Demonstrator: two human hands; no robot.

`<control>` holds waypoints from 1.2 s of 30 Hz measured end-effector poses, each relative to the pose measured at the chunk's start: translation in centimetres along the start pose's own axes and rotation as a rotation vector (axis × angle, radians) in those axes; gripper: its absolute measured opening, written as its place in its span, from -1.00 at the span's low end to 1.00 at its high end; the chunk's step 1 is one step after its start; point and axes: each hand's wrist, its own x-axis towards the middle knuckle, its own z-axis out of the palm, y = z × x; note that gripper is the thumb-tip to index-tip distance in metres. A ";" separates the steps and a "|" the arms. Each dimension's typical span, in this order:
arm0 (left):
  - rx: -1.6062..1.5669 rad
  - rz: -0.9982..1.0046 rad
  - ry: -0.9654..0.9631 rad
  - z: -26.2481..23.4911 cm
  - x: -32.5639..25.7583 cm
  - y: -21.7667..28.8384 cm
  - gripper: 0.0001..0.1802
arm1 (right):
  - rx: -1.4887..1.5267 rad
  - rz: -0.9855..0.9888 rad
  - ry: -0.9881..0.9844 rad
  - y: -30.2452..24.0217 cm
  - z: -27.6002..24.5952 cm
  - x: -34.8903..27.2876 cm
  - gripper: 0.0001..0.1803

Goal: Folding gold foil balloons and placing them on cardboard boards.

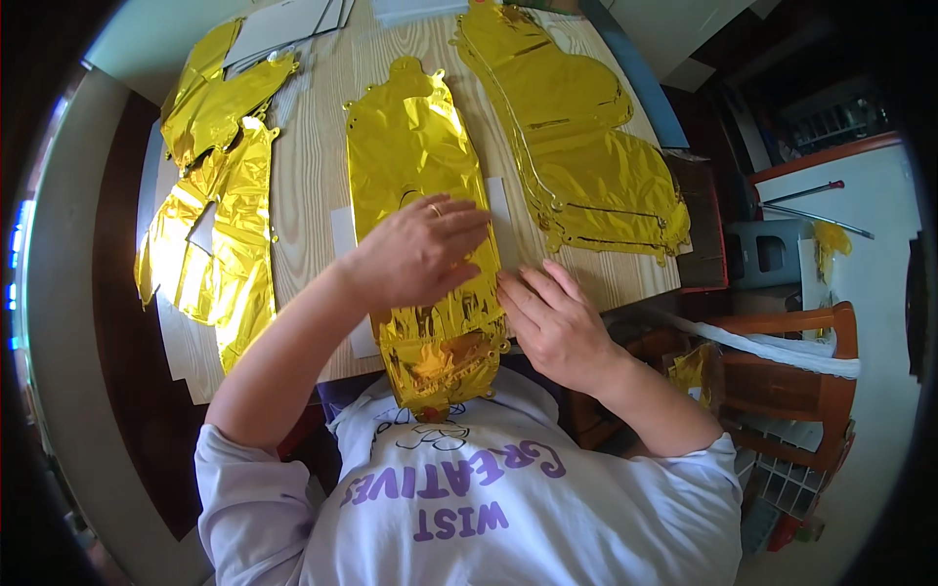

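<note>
A flat, uninflated gold foil balloon (410, 146) lies lengthwise in front of me, its near end hanging past the table edge against my shirt. Across its middle rests my left hand (420, 249), fingers stretched and held flat over the foil. My right hand (559, 327) is at the balloon's right edge, fingers extended and fingertips touching or very near the foil; its thumb is hidden. Under the balloon a white sheet (502, 210) sticks out on both sides. My left forearm crosses above the sheet's left part.
More flat gold foil balloons lie on the wooden table (311, 186): a left one (244, 195) and a large right one (576, 127). Grey-white boards (278, 34) are stacked at the far left. A wooden chair (782, 391) stands at right, beyond it a grey plastic stool (767, 264).
</note>
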 end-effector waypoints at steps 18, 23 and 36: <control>0.136 -0.205 -0.010 -1.8 4.6 -14.6 -0.58 | 0.103 -0.036 -0.010 0.4 -0.8 0.7 -0.60; 0.209 -0.062 0.313 -3.9 1.5 -11.5 -0.53 | 0.136 -0.028 0.021 0.6 -0.8 1.0 -0.64; 0.053 -0.428 -0.021 -3.2 -11.3 3.4 -0.14 | 0.335 0.095 0.139 1.8 -0.4 1.8 -0.72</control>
